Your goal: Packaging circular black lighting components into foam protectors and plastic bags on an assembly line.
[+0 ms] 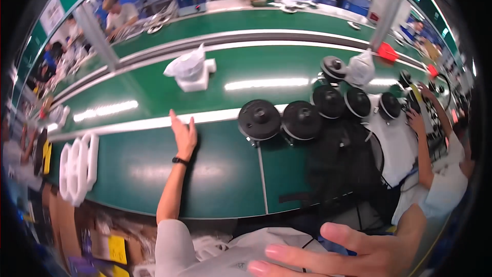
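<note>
My left hand [183, 136] reaches out over the green workbench [225, 184] with fingers stretched and apart, holding nothing. A black band circles its wrist. Beyond its fingertips, on the far green surface, a white plastic-wrapped item [187, 65] rests on a white foam block [195, 83]. Close to the camera at the lower right, my right hand [359, 254] is raised in front of my body, fingers spread and nothing in them. To the right of my left hand stand several round black lidded units, the nearest black unit [259, 119] at the bench's far edge.
White foam frames [78, 166] stand at the bench's left end. Black cloth [341, 166] lies on the right side. Another white wrapped item [361, 68] sits among the units. A co-worker's hands [417, 118] work at the right. Cardboard boxes [64, 220] are at lower left.
</note>
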The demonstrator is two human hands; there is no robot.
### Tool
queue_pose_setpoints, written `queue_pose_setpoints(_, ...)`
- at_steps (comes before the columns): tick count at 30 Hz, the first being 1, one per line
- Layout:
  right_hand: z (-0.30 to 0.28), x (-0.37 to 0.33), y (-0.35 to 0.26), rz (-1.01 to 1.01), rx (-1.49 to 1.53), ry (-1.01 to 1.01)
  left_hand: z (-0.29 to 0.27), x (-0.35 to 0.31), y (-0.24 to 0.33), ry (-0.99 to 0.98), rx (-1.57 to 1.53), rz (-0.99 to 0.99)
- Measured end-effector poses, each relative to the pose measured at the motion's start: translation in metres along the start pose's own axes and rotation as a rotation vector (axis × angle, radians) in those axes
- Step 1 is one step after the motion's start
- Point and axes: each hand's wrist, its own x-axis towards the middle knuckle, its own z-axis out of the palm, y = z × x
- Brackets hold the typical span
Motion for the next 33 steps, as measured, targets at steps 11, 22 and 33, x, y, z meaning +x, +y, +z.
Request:
queue_pose_setpoints(11,-0.012,-0.126,-0.12,1.037,0.512,0.626,0.026,-0.016,-0.001,0.027,0.034,-0.076)
queue_pose_setpoints(22,0.111,-0.251,-0.05,1.002,0.71,0.48,0.023,-0.029,0.024,0.038,0.323,0.068)
queue_pose_setpoints(33,0.323,-0.209,0.365,1.515,0.231,0.196,0.019,-0.036,0.044,-0.025,0.287,-0.035)
